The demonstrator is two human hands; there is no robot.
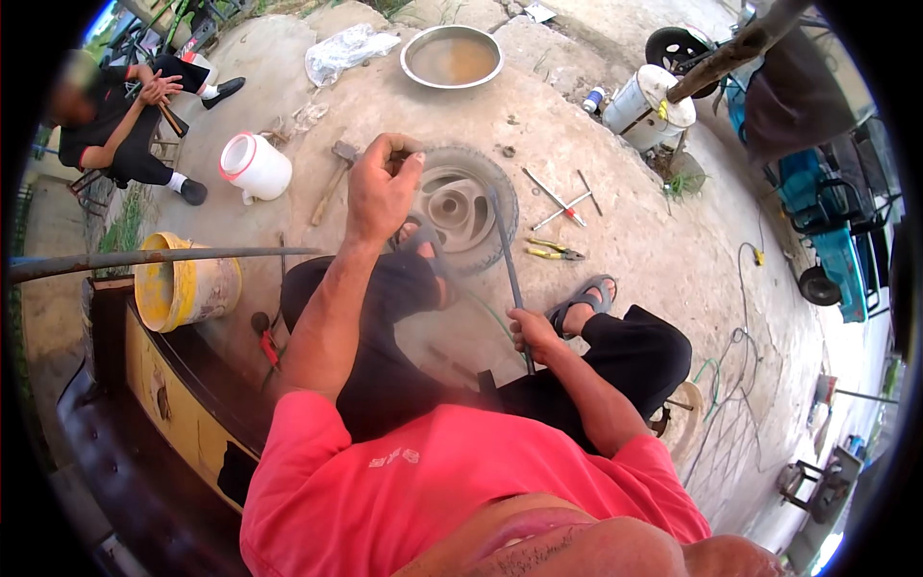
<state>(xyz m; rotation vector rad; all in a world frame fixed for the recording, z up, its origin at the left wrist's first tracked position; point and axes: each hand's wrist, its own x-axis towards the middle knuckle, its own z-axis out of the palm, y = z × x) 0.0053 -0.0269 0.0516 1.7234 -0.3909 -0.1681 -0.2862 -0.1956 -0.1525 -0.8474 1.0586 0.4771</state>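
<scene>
A wheel with a dusty tyre (502,183) and a spoked metal rim lies flat on the ground in front of me. My right hand (534,334) is wrapped round a long dark tyre lever (510,260), whose far end reaches the right side of the wheel. Above the wheel's left side is my left hand (383,188), raised, its fingers curled toward the thumb; whatever they may hold cannot be made out. My left sandalled foot (423,252) is at the wheel's near edge. A hammer (334,183) lies left of the wheel.
Yellow-handled pliers (555,250) and a cross wrench (561,204) lie right of the wheel. Beyond it stands a basin of brownish water (415,75). A white bucket (256,171), a yellow-stained bucket (226,288) and a seated person (106,125) are at left.
</scene>
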